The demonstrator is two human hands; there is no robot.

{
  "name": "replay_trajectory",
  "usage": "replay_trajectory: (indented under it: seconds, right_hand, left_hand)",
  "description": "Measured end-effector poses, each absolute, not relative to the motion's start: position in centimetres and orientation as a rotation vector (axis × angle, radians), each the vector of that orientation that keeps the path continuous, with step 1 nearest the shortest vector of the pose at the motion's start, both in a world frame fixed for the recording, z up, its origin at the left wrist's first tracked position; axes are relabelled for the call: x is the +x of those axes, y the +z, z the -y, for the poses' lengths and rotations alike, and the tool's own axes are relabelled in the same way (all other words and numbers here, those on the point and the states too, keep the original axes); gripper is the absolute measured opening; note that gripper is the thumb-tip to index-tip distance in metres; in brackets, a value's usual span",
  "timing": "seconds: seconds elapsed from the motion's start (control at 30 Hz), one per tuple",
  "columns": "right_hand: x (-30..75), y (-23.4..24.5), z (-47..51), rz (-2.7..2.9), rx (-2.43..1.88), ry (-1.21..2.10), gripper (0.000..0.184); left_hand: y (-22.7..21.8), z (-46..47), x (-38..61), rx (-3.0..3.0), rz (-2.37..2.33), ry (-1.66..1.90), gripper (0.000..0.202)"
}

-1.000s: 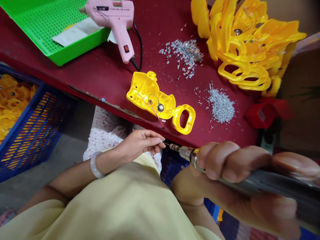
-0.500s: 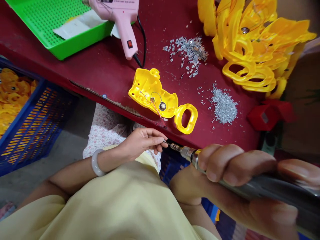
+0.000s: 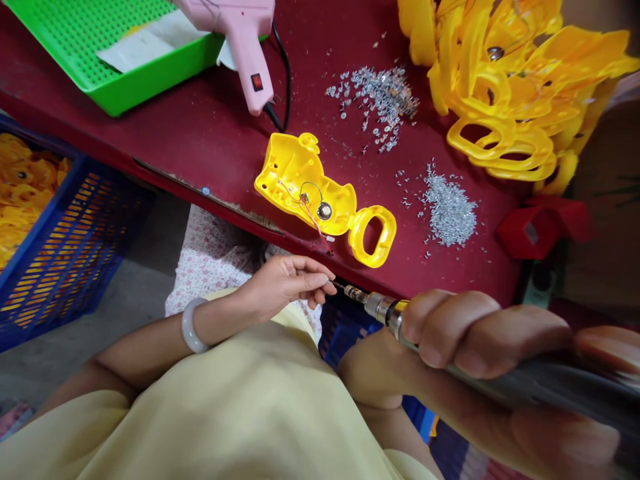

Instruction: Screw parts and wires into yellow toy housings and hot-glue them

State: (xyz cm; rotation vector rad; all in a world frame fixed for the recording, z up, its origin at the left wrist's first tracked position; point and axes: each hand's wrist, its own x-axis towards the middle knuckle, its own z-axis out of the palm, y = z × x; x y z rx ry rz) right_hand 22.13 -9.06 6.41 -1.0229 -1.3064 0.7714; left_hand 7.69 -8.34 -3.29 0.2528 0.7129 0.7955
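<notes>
My right hand (image 3: 480, 333) is wrapped round an electric screwdriver (image 3: 383, 308) with a dark body and silver front end. Its thin bit points left, to the fingertips of my left hand (image 3: 295, 283). Those fingers are closed in a pinch on a small silver screw (image 3: 327, 281), mostly hidden, in front of the table edge. Just beyond lies a yellow plastic shell half (image 3: 285, 163) with a ring-shaped handle, its hollow side up. Inside are a round metal part (image 3: 325, 211) and thin wires; a red wire hangs over the shell's near edge.
Two piles of small screws (image 3: 453, 213) lie on the dark red table (image 3: 200, 147). Yellow shells (image 3: 530, 100) are stacked at the far right, near a red box (image 3: 525, 230). A pink glue gun (image 3: 250, 60) and green tray (image 3: 140, 87) stand far left; a blue crate (image 3: 90, 247) is lower left.
My right hand and the screwdriver have shifted slightly right, drawing the bit back a little from my left fingertips. A bit of silver now shows there. My left hand has barely moved.
</notes>
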Motion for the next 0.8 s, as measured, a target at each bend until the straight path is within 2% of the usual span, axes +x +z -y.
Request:
replay_trajectory:
  seconds: [0.13, 0.4, 0.8]
  right_hand:
    - [22.02, 6.44, 9.12, 1.279, -0.99, 0.83, 0.021]
    - [21.92, 6.1, 9.04, 1.315, -1.025, 0.768, 0.015]
    - [22.47, 6.24, 9.05, 1.403, -0.876, 0.942, 0.02]
  left_hand:
    - [-3.3, 8.33, 7.81, 0.231, -0.714, 0.81, 0.029]
    - [-3.42, 8.34, 7.74, 0.22, -0.702, 0.792, 0.029]
    - [-4.0, 8.66, 8.07, 0.193, -0.678, 0.843, 0.032]
